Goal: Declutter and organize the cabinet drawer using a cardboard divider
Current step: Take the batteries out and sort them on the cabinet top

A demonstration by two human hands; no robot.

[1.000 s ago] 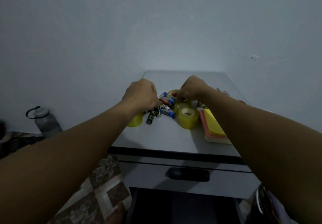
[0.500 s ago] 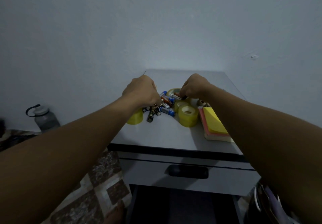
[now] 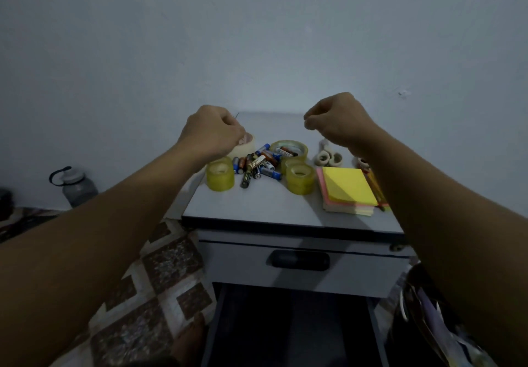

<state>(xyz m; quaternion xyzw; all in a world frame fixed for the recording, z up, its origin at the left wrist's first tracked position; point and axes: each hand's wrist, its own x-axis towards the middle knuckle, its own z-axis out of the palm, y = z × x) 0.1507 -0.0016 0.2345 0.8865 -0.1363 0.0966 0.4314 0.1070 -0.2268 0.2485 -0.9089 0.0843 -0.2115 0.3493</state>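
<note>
Sorting stage, judging by the layout: drawer [image 3: 234, 263] closed under the cabinet top [image 3: 257, 203], with what look like its contents spread on top, probably to be grouped before going back in. No cardboard divider in view anywhere. Left hand [image 3: 213, 132] above the far-left part of the top, fingers curled into a loose fist just over a beige tape roll [image 3: 248, 146]. Right hand [image 3: 338, 120] above the far-right part, fingertips drawn in against the thumb like a pinch. Nothing showing between the fingers of either; cannot tell whether something small is enclosed. Both hands clear of the clutter, well apart from each other. Between them and slightly nearer, a loose pile of batteries [image 3: 257, 165], with a few lying inside a wide clear tape roll [image 3: 288, 147] at the far side of the pile. Flanking the pile, yellowish tape rolls standing on flat ends, one left [image 3: 220, 177] and one right [image 3: 300, 179]; handy as stops against rolling cells, though that is only a guess. Further right, small white rings [image 3: 328, 158] far and a sticky-note stack [image 3: 347, 189] near. Pencils [image 3: 374, 185] along the stack's right edge, partly hidden by the right forearm. Likely next step: grouping batteries by kind. Risk there: round cells rolling off the near edge. Water bottle [image 3: 75, 185] on the floor at left, patterned mat [image 3: 148, 281] beside the cabinet.
</note>
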